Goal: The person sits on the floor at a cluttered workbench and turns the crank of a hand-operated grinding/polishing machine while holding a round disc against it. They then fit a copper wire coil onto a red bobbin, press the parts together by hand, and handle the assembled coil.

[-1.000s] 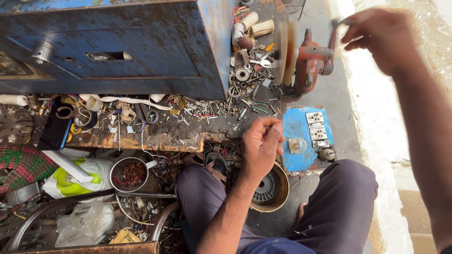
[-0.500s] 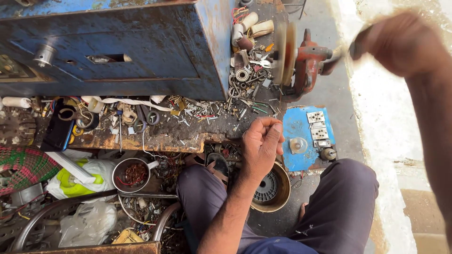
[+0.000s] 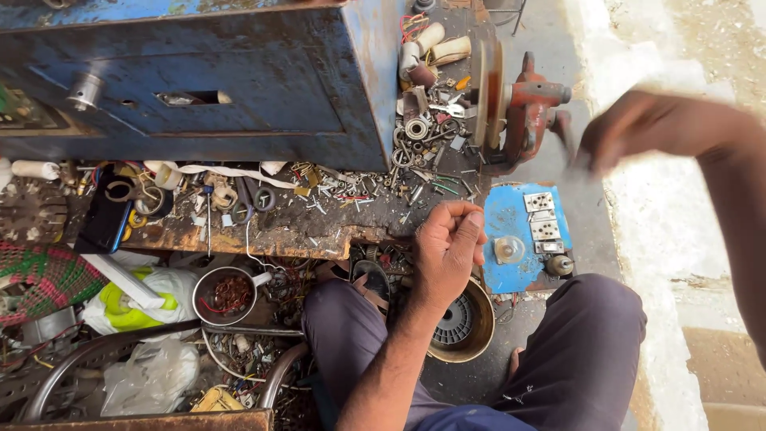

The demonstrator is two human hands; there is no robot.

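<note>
My left hand [image 3: 447, 249] rests at the front edge of the rusty workbench [image 3: 319, 231]. Its fingers are curled against the thumb, and I can see nothing between them. My right hand [image 3: 662, 128] is raised at the upper right and blurred by motion. It is closed around a small dark tool that shows only as a smear beside the red bench grinder [image 3: 523, 108]. A blue board with white sockets [image 3: 511, 231] lies just right of my left hand. A round metal motor housing [image 3: 459, 323] sits between my knees.
A big blue metal cabinet [image 3: 239, 88] stands on the bench, with screws, bearings, washers and wire bits scattered in front of it. A dark phone [image 3: 104, 223] lies at the left. Below the bench are a metal bowl of copper wire [image 3: 227, 294], plastic bags [image 3: 152, 299] and bent metal strips.
My right hand has swung down from the top of the view towards the grinder, blurring as it goes. My left hand has stayed at the bench edge.
</note>
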